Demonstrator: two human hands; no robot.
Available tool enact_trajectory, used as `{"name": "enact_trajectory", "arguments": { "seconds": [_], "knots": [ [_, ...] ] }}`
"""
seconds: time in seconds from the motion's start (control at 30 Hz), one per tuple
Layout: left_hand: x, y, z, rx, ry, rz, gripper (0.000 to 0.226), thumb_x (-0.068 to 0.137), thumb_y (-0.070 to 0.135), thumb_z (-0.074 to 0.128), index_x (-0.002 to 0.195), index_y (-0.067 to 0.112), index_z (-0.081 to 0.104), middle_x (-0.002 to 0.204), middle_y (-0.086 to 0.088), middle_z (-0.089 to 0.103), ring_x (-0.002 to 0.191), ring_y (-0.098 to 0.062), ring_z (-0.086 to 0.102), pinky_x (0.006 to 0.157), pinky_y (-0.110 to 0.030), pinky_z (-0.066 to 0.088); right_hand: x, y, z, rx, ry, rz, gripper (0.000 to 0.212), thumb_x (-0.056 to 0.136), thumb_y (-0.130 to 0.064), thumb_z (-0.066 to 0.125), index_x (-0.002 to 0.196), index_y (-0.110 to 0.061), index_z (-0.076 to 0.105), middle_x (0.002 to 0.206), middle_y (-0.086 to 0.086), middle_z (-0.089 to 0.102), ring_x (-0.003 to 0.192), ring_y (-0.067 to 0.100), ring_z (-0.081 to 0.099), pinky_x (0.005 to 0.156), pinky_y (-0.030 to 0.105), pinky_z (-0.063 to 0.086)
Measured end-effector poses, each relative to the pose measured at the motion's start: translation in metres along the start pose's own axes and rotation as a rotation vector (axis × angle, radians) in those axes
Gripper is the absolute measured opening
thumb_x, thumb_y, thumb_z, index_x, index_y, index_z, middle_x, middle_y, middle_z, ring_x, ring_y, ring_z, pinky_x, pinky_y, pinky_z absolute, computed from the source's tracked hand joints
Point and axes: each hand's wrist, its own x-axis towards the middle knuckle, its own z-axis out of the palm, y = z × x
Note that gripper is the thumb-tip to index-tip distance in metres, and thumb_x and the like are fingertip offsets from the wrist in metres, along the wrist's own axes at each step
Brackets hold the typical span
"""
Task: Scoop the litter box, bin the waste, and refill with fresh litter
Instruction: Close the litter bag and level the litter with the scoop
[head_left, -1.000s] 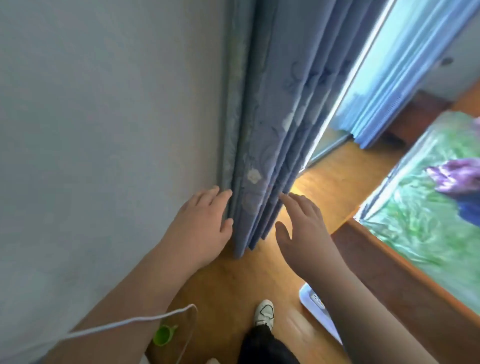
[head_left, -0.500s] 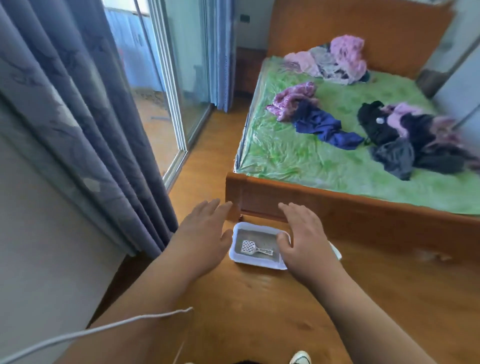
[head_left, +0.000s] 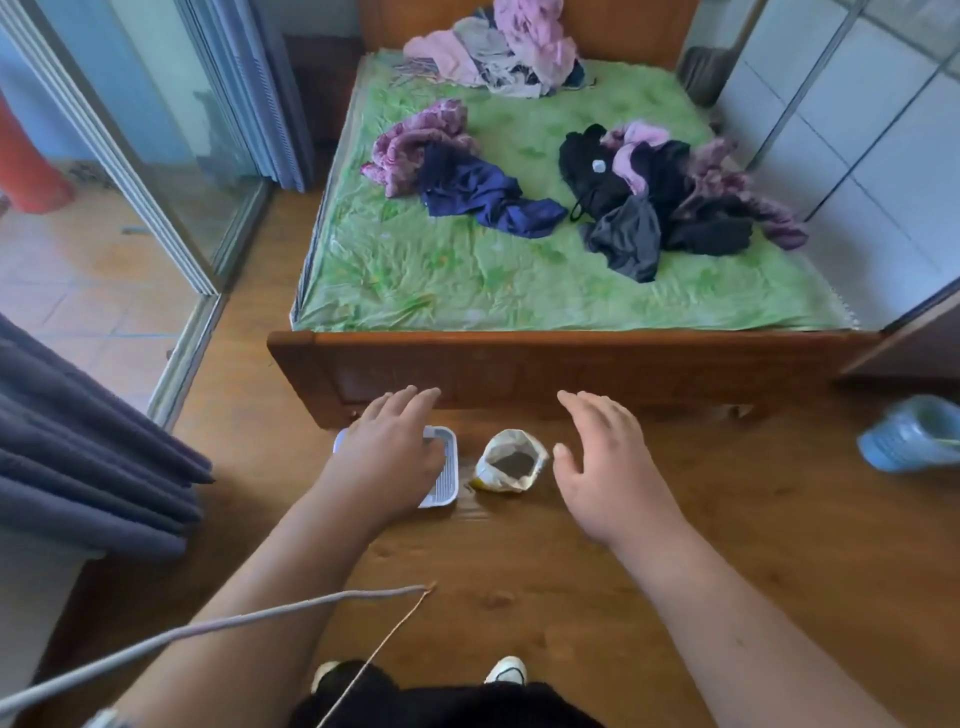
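Plainly, left hand (head_left: 387, 457) overlaps 1 litter box (head_left: 448, 475); right hand (head_left: 608, 478) hovers beside 1 bag (head_left: 511, 462).

A home bedroom is shown. Just beyond the left hand (head_left: 387, 457) and the right hand (head_left: 605, 467) a wooden bed frame (head_left: 519, 371) is seen, its green sheet (head_left: 457, 280) strewn with crumpled clothes (head_left: 634, 208). Well left of the left hand, dark curtains (head_left: 78, 441) and a sliding glass door (head_left: 171, 145) are seen. A wooden floor (head_left: 519, 561) is spread beneath both hands.

Glossy wood floor (head_left: 519, 571); white plastic litter box (head_left: 448, 483); crinkled paper bag (head_left: 511, 462); cloth curtain (head_left: 78, 457).
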Motion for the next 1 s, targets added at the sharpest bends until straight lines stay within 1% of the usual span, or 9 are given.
{"name": "enact_trajectory", "arguments": {
  "seconds": [0.07,0.17,0.27,0.4,0.6,0.73,0.83,0.9,1.0],
  "knots": [
    [0.018,0.019,0.015,0.020,-0.025,0.020,0.058,0.097,0.030,0.044,0.152,0.024,0.029,0.159,0.000,0.029,0.147,-0.020,0.021,0.120,-0.033,0.020,0.009,0.025,-0.003,0.013,0.002,0.024,0.054,0.097,-0.019,0.053,0.150,-0.014,0.042,0.150,0.004,0.042,0.143,0.022,0.028,0.120,0.031,0.018],
    [0.048,0.033,0.041,0.051,-0.076,0.008,0.058,0.095,0.032,0.046,0.151,0.024,0.032,0.157,0.001,0.033,0.145,-0.021,0.026,0.117,-0.037,0.026,0.030,0.058,0.005,-0.011,-0.047,0.076,0.054,0.097,-0.022,0.053,0.149,-0.015,0.042,0.149,0.003,0.044,0.142,0.022,0.030,0.120,0.033,0.023],
    [0.082,0.041,0.070,0.056,-0.141,-0.011,0.056,0.095,0.035,0.045,0.149,0.025,0.034,0.154,0.004,0.036,0.143,-0.021,0.030,0.114,-0.041,0.031,0.061,0.086,0.019,-0.007,-0.091,0.135,0.054,0.098,-0.025,0.051,0.150,-0.017,0.040,0.151,0.001,0.041,0.143,0.020,0.028,0.120,0.035,0.025],
    [0.142,0.041,0.107,0.067,-0.220,-0.026,0.052,0.098,0.036,0.040,0.148,0.025,0.034,0.153,0.005,0.038,0.140,-0.022,0.033,0.111,-0.041,0.034,0.109,0.119,0.045,0.013,-0.156,0.219,0.052,0.101,-0.028,0.047,0.151,-0.022,0.036,0.154,-0.003,0.038,0.146,0.018,0.025,0.119,0.036,0.028],
    [0.261,0.025,0.172,0.051,-0.376,-0.116,0.054,0.094,0.029,0.041,0.147,0.023,0.035,0.151,0.000,0.040,0.137,-0.027,0.037,0.107,-0.044,0.036,0.205,0.180,0.103,0.028,-0.281,0.322,0.052,0.100,-0.026,0.048,0.151,-0.023,0.036,0.153,-0.005,0.039,0.145,0.017,0.027,0.115,0.038,0.034],
    [0.343,0.008,0.237,0.083,-0.423,-0.115,0.050,0.093,0.028,0.042,0.142,0.022,0.038,0.145,-0.003,0.046,0.130,-0.029,0.043,0.102,-0.043,0.041,0.269,0.229,0.162,0.034,-0.362,0.359,0.050,0.101,-0.024,0.048,0.149,-0.024,0.037,0.152,-0.006,0.040,0.144,0.016,0.029,0.112,0.037,0.037],
    [0.389,-0.016,0.312,0.069,-0.414,-0.129,0.044,0.093,0.026,0.043,0.136,0.019,0.042,0.137,-0.006,0.050,0.123,-0.030,0.048,0.097,-0.042,0.045,0.305,0.278,0.232,0.047,-0.433,0.385,0.049,0.100,-0.023,0.047,0.148,-0.026,0.037,0.151,-0.006,0.041,0.142,0.016,0.031,0.111,0.038,0.038],
    [0.413,-0.034,0.369,0.029,-0.444,-0.209,0.042,0.092,0.025,0.043,0.134,0.019,0.042,0.135,-0.006,0.050,0.122,-0.030,0.049,0.093,-0.043,0.046,0.323,0.311,0.286,0.048,-0.484,0.425,0.050,0.099,-0.023,0.048,0.148,-0.027,0.036,0.150,-0.006,0.041,0.141,0.017,0.033,0.109,0.040,0.041],
    [0.441,-0.068,0.461,-0.018,-0.509,-0.430,0.037,0.093,0.026,0.044,0.129,0.019,0.039,0.130,-0.007,0.049,0.113,-0.032,0.053,0.083,-0.043,0.046,0.345,0.363,0.377,0.034,-0.585,0.467,0.053,0.099,-0.026,0.049,0.149,-0.028,0.032,0.150,-0.003,0.042,0.136,0.021,0.039,0.106,0.043,0.044]
  ]
}}
